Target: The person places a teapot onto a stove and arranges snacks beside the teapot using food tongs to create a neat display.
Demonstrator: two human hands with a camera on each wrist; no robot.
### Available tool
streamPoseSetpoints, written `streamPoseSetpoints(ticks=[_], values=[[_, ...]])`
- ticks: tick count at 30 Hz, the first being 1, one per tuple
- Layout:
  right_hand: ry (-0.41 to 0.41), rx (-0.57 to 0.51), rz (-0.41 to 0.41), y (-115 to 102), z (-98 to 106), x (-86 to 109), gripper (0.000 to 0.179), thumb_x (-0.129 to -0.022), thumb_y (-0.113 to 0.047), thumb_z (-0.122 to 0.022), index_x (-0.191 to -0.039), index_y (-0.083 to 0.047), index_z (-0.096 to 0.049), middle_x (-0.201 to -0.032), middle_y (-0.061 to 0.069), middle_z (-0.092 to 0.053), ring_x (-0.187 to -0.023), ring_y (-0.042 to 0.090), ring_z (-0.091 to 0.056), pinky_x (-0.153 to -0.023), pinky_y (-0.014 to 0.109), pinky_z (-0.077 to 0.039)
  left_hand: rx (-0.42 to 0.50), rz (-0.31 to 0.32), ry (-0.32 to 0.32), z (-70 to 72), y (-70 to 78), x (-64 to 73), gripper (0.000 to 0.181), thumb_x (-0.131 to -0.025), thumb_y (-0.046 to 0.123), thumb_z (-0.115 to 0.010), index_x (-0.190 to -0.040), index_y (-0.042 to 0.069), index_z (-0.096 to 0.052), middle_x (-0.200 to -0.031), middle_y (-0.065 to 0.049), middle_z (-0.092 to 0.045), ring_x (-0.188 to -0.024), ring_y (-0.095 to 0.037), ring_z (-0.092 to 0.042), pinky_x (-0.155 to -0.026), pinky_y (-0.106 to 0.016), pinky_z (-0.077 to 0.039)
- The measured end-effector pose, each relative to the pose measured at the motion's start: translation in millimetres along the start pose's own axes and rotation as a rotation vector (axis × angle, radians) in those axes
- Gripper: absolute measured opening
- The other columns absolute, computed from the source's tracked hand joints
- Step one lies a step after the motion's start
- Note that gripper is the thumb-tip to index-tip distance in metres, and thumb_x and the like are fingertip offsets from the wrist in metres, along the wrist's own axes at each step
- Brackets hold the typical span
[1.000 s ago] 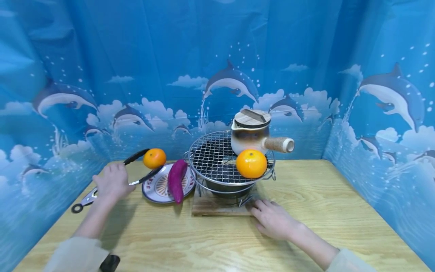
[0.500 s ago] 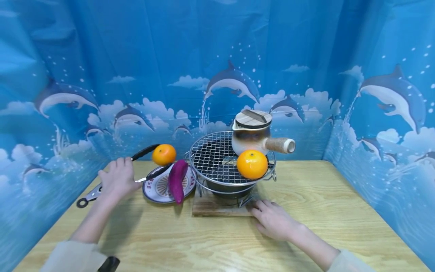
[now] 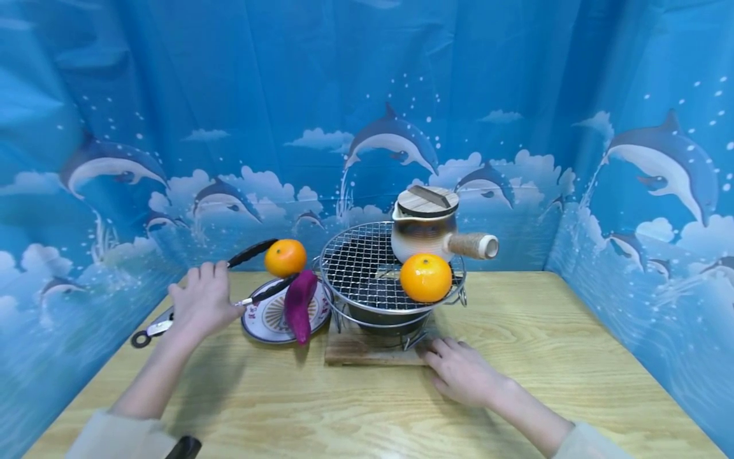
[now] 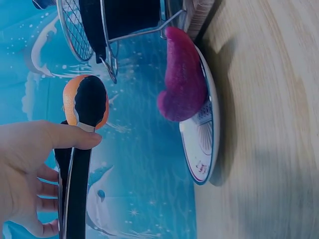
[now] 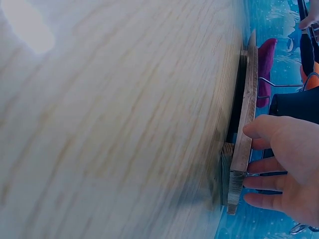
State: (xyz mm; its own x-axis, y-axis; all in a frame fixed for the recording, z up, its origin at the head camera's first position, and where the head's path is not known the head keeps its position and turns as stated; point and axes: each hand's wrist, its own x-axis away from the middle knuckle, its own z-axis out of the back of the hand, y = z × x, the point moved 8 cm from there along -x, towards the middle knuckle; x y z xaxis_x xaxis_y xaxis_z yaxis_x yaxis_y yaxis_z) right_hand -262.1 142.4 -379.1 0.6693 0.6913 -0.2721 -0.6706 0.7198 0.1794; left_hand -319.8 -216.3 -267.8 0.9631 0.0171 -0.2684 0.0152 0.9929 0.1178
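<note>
In your left hand [image 3: 203, 303] you hold the black-and-silver metal tongs [image 4: 78, 194], tilted, tips spread around the round, glossy orange citrus fruit [image 3: 285, 258], which hangs raised just beyond your grip. Your right hand [image 3: 461, 373] touches the flat brown wooden board [image 3: 373, 352] at its near right corner.

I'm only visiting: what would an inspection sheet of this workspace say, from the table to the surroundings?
Surface: wood-grained table, with a bright reflection.
Job's things: tongs hold an orange raised near the plate.
Clutter: purple vegetable on the plate; lidded pot and second orange on the grill, which stands on a wooden board.
Hands: left hand grips the tongs; right hand touches the board.
Cables: nothing seen.
Surroundings: blue dolphin-print curtain.
</note>
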Motion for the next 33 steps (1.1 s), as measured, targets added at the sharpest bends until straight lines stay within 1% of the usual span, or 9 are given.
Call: streamPoseSetpoints(ticks=[6, 17, 26, 33], values=[[-0.004, 0.007, 0.008, 0, 0, 0.0, 0.040, -0.079, -0.022, -0.068, -0.115, -0.008, -0.062, -0.109, 0.010, -0.058, -0.096, 0.027, -0.056, -0.078, 0.042, -0.050, 0.006, 0.008, 0.010, 9.2, 6.2, 1.4, 0.092, -0.069, 0.027, -0.079, -0.135, -0.013, -0.028, -0.126, -0.037, -0.033, -0.113, -0.054, -0.028, -0.085, -0.072, -0.023], [-0.018, 0.006, 0.004, 0, 0, -0.9, 0.041, -0.079, -0.022, -0.067, -0.117, -0.008, -0.062, -0.113, 0.011, -0.058, -0.099, 0.028, -0.056, -0.080, 0.044, -0.049, 0.032, 0.015, 0.032, 27.6, 16.1, 4.0, 0.092, -0.069, 0.028, -0.080, -0.135, -0.012, -0.029, -0.128, -0.036, -0.032, -0.113, -0.052, -0.027, -0.085, -0.071, -0.022], [-0.020, 0.005, 0.003, 0, 0, -1.1, 0.040, -0.079, -0.022, -0.067, -0.116, -0.008, -0.062, -0.112, 0.011, -0.058, -0.098, 0.028, -0.056, -0.080, 0.044, -0.049, 0.047, -0.014, 0.044, 37.7, 26.0, 10.9, 0.095, -0.065, 0.027, -0.083, -0.135, -0.010, -0.031, -0.128, -0.035, -0.034, -0.113, -0.051, -0.028, -0.084, -0.071, -0.023], [-0.014, 0.005, 0.007, 0, 1, 0.1, 0.037, -0.079, -0.022, -0.067, -0.114, -0.008, -0.063, -0.111, 0.010, -0.058, -0.098, 0.027, -0.056, -0.079, 0.042, -0.050, 0.044, -0.048, 0.051, 44.9, 36.1, 18.7, 0.094, -0.065, 0.026, -0.083, -0.137, -0.008, -0.032, -0.130, -0.033, -0.034, -0.114, -0.050, -0.030, -0.085, -0.069, -0.025]])
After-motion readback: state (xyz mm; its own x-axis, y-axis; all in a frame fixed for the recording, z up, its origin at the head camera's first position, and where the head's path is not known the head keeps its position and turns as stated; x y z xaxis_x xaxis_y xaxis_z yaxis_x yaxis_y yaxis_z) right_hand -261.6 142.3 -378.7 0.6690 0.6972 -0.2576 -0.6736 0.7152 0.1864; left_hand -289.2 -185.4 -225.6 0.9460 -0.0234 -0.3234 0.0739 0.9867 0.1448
